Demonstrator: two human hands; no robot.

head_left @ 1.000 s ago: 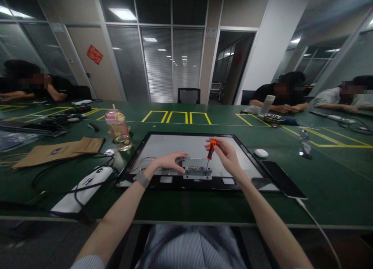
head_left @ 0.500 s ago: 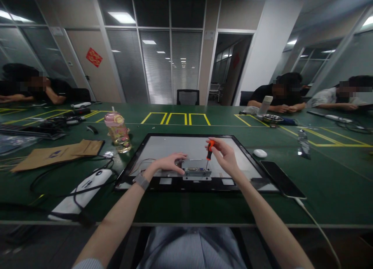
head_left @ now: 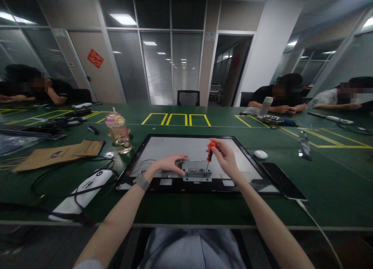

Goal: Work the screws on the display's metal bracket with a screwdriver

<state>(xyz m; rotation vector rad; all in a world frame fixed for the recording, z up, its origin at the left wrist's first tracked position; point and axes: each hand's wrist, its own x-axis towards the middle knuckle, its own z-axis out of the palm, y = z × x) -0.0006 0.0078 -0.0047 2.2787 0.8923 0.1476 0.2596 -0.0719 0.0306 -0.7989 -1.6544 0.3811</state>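
Note:
A flat display panel point(head_left: 163, 146) with a black frame lies on the green table in front of me. Near its close edge sits a metal bracket point(head_left: 190, 176) with video ports. My right hand point(head_left: 225, 156) grips an orange and black screwdriver point(head_left: 210, 150), held nearly upright, its tip down at the right part of the bracket. My left hand point(head_left: 170, 164) rests at the bracket's left side, thumb and fingers apart, steadying or touching its edge. What lies under the left palm is partly hidden.
Left of the panel are a pink-lidded drink bottle point(head_left: 119, 135), a brown paper envelope point(head_left: 58, 154) and a white power strip point(head_left: 84, 193) with black cables. A phone point(head_left: 282, 180) on a cable and a white earbud case point(head_left: 260, 154) lie right. Several people sit across the table.
The orange screwdriver handle has turned slightly in my right hand, while its tip stays at the bracket. My left hand keeps its place.

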